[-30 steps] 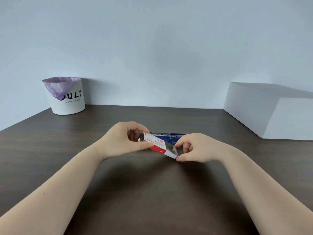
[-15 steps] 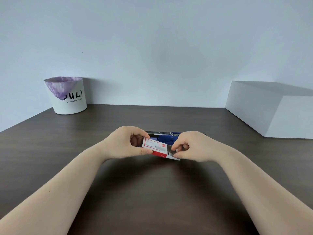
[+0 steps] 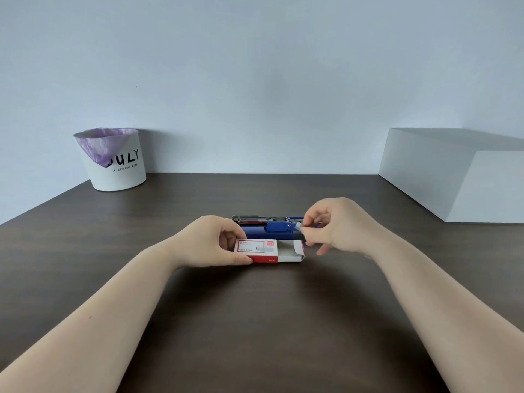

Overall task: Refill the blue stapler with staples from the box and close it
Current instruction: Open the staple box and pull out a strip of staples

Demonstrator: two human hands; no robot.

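Note:
The red and white staple box (image 3: 256, 249) lies flat on the dark table, its inner tray (image 3: 292, 252) slid out to the right. My left hand (image 3: 211, 242) grips the box's left end. Just behind the box lies the blue stapler (image 3: 269, 230), swung open, with its metal staple rail (image 3: 259, 218) at the back. My right hand (image 3: 337, 225) hovers above the stapler's right end, thumb and forefinger pinched on a small silvery strip of staples (image 3: 300, 226).
A white bin (image 3: 119, 171) with a purple liner stands at the table's back left. A large white box (image 3: 459, 180) occupies the back right. Bare dark tabletop (image 3: 255, 321) lies between my forearms.
The box has come down flat on the table with its tray pulled out. My right hand has left the box, risen to the right, and now pinches a staple strip.

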